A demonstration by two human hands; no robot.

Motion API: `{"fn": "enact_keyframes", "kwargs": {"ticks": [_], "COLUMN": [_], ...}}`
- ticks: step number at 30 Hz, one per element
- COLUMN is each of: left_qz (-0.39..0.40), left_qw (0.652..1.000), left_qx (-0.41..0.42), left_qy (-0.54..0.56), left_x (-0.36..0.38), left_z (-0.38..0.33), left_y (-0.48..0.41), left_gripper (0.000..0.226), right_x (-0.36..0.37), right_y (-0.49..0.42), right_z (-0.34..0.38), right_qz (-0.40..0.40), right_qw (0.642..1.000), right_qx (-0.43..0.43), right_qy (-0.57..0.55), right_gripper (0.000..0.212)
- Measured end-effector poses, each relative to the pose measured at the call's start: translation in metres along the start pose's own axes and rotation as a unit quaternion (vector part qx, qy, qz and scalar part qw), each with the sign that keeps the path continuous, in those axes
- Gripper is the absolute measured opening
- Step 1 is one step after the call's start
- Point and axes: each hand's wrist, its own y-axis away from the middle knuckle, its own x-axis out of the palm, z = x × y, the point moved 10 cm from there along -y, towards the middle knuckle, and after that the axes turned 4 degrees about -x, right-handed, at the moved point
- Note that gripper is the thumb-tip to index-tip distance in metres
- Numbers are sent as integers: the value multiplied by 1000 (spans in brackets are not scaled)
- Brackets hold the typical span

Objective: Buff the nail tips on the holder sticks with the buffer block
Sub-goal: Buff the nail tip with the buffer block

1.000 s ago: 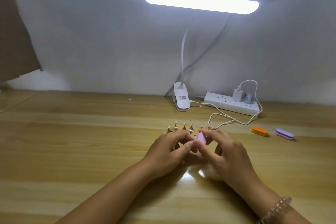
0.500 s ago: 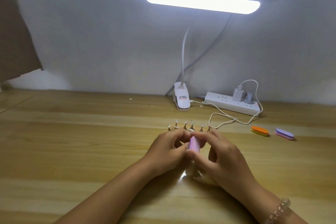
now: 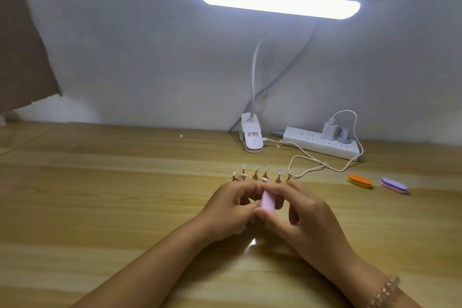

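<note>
Since a second ago the block (image 3: 268,201) has swung from end-on to lengthwise and sunk a little lower between my hands. My right hand (image 3: 307,220) pinches it, thumb at the near end and fingertips over the far end. My left hand (image 3: 230,210) is curled in against its side. I judge it is steadying a stick under the block, but the fingers hide whatever is there, so I cannot tell what they hold.

Just behind my knuckles a row of sticks (image 3: 255,176) stands on the table (image 3: 100,207), carrying small tips (image 3: 243,167), and neither hand touches them. Whether any are already buffed is too small to see. I'd say I am mid-stroke on one tip, with much of the row likely left to do. An orange buffer (image 3: 359,181) and a purple buffer (image 3: 393,185) lie well off to the right.
</note>
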Motion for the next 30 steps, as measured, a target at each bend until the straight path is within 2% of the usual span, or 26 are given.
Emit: {"fn": "enact_keyframes", "kwargs": {"ticks": [4,8,11,15,17,21,23,26,27,30], "left_qz": [-4,-11,-20,-18,-27,-29,-31,-30,-26,-19], "left_qw": [1000,1000,999,999,998,997,997,997,997,999], "left_qx": [-9,-18,-22,-29,-35,-28,-28,-29,-26,-15], "left_qy": [-15,18,19,35,48,64,63,70,64,45], "left_x": [-1,-4,-6,-7,-10,-8,-8,-9,-8,-6], "left_z": [3,7,8,10,11,8,9,11,11,7], "left_y": [-1,-1,-3,-2,-3,-3,-3,-4,-4,-2], "left_gripper": [9,5,8,10,9,6,4,6,7,4], "right_x": [-9,-4,-7,-3,-1,-19,-24,-7,-3,-7], "right_y": [-4,0,-2,1,1,0,1,3,3,-1], "right_z": [-22,-3,-18,-4,-6,-36,-28,3,3,-25], "right_qz": [-38,-16,-34,-18,-16,-88,-109,-29,-15,-38], "right_qw": [996,1000,997,999,999,989,989,999,1000,995], "right_qx": [66,14,59,13,21,108,86,11,10,82], "right_qy": [-38,3,-22,29,19,-52,-58,-8,3,-37], "right_gripper": [52,37,27,33,30,21,20,38,40,30]}}
